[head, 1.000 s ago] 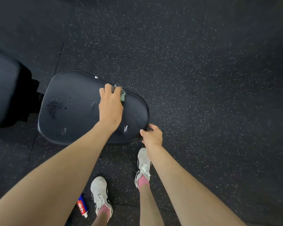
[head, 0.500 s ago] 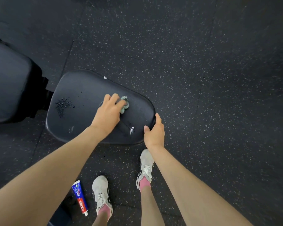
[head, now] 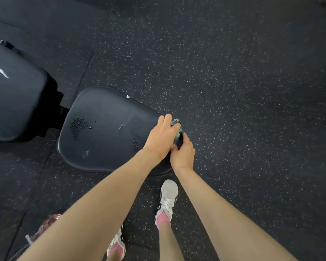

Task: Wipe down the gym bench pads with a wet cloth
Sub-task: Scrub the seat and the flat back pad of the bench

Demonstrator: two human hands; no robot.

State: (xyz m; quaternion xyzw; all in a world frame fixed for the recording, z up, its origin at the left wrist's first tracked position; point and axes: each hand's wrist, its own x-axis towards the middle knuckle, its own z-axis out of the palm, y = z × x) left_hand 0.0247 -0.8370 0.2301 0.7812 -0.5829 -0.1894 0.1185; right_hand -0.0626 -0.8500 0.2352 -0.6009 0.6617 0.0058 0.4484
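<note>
The black seat pad (head: 102,132) of the gym bench lies below me, with clusters of water drops on its left and near its right end. My left hand (head: 161,136) presses a small green cloth (head: 176,122) onto the pad's narrow right end; only a bit of cloth shows past the fingers. My right hand (head: 183,153) grips the pad's right edge just beside it, fingers curled round the rim. The larger back pad (head: 13,102) sits at the left.
Speckled black rubber floor (head: 233,91) surrounds the bench. My two feet in grey shoes (head: 167,196) stand just in front of the seat pad. A pinkish wrapped object (head: 49,223) lies on the floor at the lower left, partly behind my left arm.
My left hand has slid the cloth from the middle of the seat pad to its right end. My right hand has stayed on the pad's right edge. The view has shifted.
</note>
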